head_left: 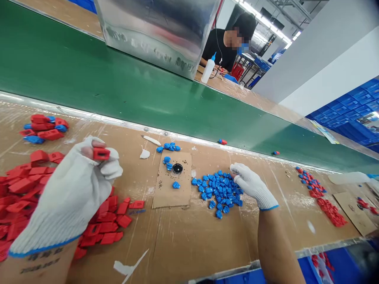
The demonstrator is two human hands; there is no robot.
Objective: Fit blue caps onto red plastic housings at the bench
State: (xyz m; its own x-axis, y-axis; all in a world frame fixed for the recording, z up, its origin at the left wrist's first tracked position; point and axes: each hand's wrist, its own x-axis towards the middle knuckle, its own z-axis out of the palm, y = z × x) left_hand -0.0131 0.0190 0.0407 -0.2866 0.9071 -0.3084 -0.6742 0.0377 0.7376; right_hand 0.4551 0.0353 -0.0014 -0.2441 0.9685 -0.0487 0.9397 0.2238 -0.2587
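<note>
At the far left of the frame, a small cluster of joined red-and-blue pieces (44,129) lies on the cardboard-covered bench (189,236); these look already assembled. Below it, the big heap of loose red housings (20,197) spreads across the lower left, so plenty remains to be fitted.

The left hand (71,193), in a white knit glove, is raised above that heap and pinches one red housing (101,154) between thumb and fingertips.

In the middle sits a brown card square (173,181) with a small black dish (177,169) and a few stray blue bits on it. Just right of it lies the pile of blue inserts (217,191), still sizeable. The right hand (251,185), also gloved, rests its fingertips on the pile's upper right edge; whether it has closed on an insert I cannot tell, since the fingers hide the contact.

Further right, a strip of red and blue parts (322,197) lies along the bench. Across the green conveyor belt (118,86), in the upper middle, another person (225,43) works beside a white squeeze bottle (209,69).

Judged from the piles, the work is early to midway.
</note>
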